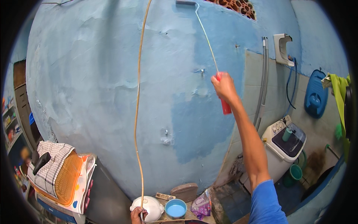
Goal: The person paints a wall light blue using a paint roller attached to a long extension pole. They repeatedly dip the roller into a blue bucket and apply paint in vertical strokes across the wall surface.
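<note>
My right hand [223,86] grips the red handle [226,106] of a paint roller, arm raised. Its thin metal rod [207,39] runs up to the roller head [185,2], which is at the wall near the top edge of the view. The light blue wall [89,93] in front has a darker blue area [197,127] on its right part. At the bottom, my left hand [138,215] is closed around a long, thin tan tube [138,89] that rises past the top of the view. Part of this hand is cut off by the lower edge.
Near my left hand are a white lidded pot [152,206], a blue basin [176,209], a power strip [165,196] and a purple bag [201,206]. A washing machine [285,140] stands right. An orange basket [69,179] under a checked cloth [52,164] sits left.
</note>
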Demonstrator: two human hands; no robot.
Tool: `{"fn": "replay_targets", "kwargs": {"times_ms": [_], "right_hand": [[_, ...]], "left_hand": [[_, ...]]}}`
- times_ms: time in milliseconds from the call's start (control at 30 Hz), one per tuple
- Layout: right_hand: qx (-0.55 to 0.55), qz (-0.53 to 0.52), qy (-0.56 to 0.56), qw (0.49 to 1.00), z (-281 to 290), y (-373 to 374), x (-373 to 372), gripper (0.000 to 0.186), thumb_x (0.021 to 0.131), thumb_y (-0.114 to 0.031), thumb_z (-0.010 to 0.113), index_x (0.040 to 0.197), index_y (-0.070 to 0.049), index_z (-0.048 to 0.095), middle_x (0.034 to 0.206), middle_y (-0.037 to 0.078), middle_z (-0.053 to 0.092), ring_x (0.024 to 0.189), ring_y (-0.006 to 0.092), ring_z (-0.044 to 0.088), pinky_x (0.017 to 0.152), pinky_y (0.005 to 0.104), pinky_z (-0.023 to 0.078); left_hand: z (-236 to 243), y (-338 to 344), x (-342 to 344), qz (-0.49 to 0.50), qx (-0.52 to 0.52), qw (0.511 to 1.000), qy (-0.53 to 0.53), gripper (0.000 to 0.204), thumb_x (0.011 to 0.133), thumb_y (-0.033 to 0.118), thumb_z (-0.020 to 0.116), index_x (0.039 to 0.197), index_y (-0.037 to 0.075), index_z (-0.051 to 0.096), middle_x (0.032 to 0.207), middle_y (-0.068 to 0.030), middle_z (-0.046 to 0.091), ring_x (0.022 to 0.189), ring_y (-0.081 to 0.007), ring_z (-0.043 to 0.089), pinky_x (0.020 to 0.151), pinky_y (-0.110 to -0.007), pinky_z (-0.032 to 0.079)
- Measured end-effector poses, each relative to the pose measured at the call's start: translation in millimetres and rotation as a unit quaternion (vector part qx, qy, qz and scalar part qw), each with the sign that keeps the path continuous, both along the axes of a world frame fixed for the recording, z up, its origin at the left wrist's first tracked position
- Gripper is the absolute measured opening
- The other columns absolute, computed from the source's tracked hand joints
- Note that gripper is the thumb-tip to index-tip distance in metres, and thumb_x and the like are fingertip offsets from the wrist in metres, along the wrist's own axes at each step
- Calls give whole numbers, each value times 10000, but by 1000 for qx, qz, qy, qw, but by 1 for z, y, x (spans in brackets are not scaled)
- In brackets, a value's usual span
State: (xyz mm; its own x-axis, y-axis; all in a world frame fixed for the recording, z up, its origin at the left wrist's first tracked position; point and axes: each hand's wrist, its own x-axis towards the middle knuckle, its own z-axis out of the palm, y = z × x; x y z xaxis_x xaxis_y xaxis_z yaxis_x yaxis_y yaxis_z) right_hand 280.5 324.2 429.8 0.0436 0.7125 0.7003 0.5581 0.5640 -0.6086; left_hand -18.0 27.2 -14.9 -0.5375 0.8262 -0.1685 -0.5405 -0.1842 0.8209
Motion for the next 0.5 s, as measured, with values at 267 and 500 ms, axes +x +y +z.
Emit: {"fn": "replay_targets", "kwargs": {"times_ms": [267, 500], "right_hand": [[50, -14, -32, 998, -45, 10, -6, 250, 788, -188, 562, 749, 49, 494, 652, 239, 569, 648, 413, 587, 609, 440, 482], [-9, 16, -24, 1000, 40, -11, -33, 293, 788, -174, 563, 875, 91, 474, 728, 266, 580, 686, 437, 592, 621, 438, 497]], "left_hand": [[6, 3, 8, -14, 11, 1000, -11, 93, 831, 106, 541, 855, 17, 552, 732, -46, 565, 673, -148, 569, 632, -268, 483], [15, 0, 3, 2, 2, 1000, -1, 98, 831, 106, 548, 857, 12, 558, 714, -45, 564, 657, -148, 570, 620, -264, 481]]}}
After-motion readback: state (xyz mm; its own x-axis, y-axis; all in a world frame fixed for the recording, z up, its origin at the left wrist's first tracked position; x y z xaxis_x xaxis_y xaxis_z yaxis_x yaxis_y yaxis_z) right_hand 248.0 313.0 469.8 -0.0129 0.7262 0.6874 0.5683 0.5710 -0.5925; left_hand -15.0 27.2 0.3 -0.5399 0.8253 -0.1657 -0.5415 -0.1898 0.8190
